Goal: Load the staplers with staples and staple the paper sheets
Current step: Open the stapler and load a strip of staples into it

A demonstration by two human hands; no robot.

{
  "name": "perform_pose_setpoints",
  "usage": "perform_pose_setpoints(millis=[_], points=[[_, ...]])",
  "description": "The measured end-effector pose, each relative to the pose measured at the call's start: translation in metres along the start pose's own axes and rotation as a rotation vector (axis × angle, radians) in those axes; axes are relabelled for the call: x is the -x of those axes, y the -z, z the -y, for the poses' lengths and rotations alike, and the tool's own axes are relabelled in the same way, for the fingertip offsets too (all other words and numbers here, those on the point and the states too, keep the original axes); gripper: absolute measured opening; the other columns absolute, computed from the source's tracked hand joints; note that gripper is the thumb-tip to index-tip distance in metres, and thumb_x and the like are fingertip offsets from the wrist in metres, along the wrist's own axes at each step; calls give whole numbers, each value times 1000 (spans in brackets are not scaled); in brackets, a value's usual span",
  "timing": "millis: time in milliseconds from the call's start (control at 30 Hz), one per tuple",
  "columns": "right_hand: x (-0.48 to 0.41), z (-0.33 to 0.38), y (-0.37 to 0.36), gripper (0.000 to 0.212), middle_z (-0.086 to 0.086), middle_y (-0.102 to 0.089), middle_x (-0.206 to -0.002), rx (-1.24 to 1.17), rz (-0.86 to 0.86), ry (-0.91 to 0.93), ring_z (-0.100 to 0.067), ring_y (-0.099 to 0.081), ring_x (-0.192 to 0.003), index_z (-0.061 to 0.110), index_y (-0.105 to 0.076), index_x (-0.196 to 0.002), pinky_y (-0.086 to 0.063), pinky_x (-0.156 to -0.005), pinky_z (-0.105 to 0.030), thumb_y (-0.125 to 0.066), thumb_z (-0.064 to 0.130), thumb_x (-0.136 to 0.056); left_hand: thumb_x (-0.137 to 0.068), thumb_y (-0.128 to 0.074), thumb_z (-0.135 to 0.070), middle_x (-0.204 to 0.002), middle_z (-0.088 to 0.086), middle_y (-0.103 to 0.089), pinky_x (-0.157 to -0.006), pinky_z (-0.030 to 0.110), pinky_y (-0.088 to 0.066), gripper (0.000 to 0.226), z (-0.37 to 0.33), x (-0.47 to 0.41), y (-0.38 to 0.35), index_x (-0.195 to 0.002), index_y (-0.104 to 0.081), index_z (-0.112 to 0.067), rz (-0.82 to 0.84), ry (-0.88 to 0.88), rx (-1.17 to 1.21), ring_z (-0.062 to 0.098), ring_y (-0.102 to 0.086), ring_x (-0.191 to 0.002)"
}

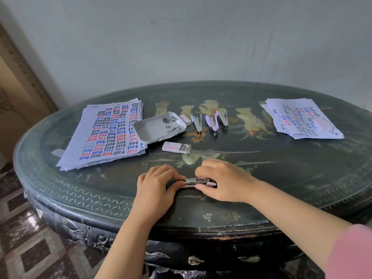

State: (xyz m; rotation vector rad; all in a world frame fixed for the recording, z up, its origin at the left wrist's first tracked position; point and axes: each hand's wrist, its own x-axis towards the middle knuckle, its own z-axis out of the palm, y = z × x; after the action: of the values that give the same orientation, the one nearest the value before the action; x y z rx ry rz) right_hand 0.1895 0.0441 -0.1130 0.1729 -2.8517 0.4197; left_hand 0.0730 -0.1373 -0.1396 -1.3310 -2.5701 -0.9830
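Both hands clamp one stapler [196, 181] lying flat on the table [281, 168]: left hand [159, 182] pinching its metal end, right hand [219, 180] curled over the pink end. Just beyond the grip sits the open staple box [176, 147] (three more staplers [213, 122] lie farther off). If a strip seats crooked in the channel, closing could jam it.

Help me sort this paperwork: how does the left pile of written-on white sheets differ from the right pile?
The left pile of written-on white sheets lies fairly squared; the right pile is fanned out. Only the right pile carries a small pale box on top. Both bear red, blue and black writing.
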Motion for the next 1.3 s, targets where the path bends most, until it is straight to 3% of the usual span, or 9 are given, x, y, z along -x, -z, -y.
perform_pose_setpoints(millis=[233, 367, 467, 567, 633, 733, 900, 1133, 1300], points=[[12, -5, 3, 23, 12, -43, -69, -206, -112, -135, -11, -43, -66, 22, -47, -76, -41, -62, -26, -58, 35, -91, -81, -70, -34, -94, -33, -55, -88, 30, -26, 7, 2, 0, 1, -86, -68, -39, 2, 1, 28, -5, -45, -101], [15, -2, 6, 6, 13, -57, -76, -265, -65, -217, -7, -49, -71, 24, -57, -93, -47, -68, -32, -54, 29, -95, -81, -71, -35, -96, -29, -60, -90, 31, -30, 10, 2, 0, 2, -90, -68, -39, -3, -3, 53, -1, -50, -104], [10, 5, 14, 24, 12, -61, -88, -198, 53, -210, 0, -50, -74, 31, -54, -119, -48, -75, -30, -47, 22, -99, -80, -71, -35, -97, -28, -61, -90, 31, -30, 14, 1, 0, 4, -92, -66, -40, -5, 4, 77, -1, -50, -105], [0, 9, 23, 39, 8, -55, -92, -84, 167, -159, 1, -45, -68, 39, -53, -124, -46, -70, -28, -42, 14, -97, -80, -71, -36, -92, -29, -61, -89, 30, -30, 12, 0, 0, 5, -89, -64, -39, -1, 9, 84, 0, -51, -102], [-8, 12, 28, 52, 8, -49, -90, -3, 266, -120, 3, -40, -67, 46, -51, -128, -38, -62, -22, -39, 10, -94, -79, -71, -37, -89, -28, -60, -88, 33, -34, 12, 0, 0, 5, -85, -61, -40, 0, 7, 85, 1, -51, -98], [-15, 15, 32, 60, 4, -48, -94, 58, 361, -108, 3, -37, -65, 52, -47, -132, -32, -62, -21, -36, 8, -92, -79, -71, -37, -88, -25, -61, -90, 37, -37, 11, 0, 0, 6, -83, -61, -40, 5, 14, 93, 2, -51, -97], [-11, 13, 32, 53, 3, -53, -100, 57, 338, -111, -5, -42, -69, 47, -52, -130, -41, -65, -24, -39, 11, -94, -79, -71, -36, -89, -24, -61, -90, 34, -35, 12, -1, 1, 6, -82, -61, -40, 3, 23, 99, 3, -52, -98], [-10, 15, 38, 33, 14, -52, -86, 19, 287, -141, 3, -44, -67, 38, -67, -116, -33, -60, -13, -49, 21, -95, -80, -71, -37, -89, -28, -59, -90, 33, -33, 11, -2, 0, 7, -82, -61, -39, 7, 25, 86, 1, -51, -98], [-25, 26, 50, 35, 5, -65, -85, 102, 400, -149, -11, -54, -71, 35, -70, -110, -42, -62, -23, -52, 15, -88, -79, -71, -37, -90, -25, -61, -91, 35, -35, 11, -3, 0, 8, -82, -61, -41, 13, 30, 78, 3, -51, -99]])
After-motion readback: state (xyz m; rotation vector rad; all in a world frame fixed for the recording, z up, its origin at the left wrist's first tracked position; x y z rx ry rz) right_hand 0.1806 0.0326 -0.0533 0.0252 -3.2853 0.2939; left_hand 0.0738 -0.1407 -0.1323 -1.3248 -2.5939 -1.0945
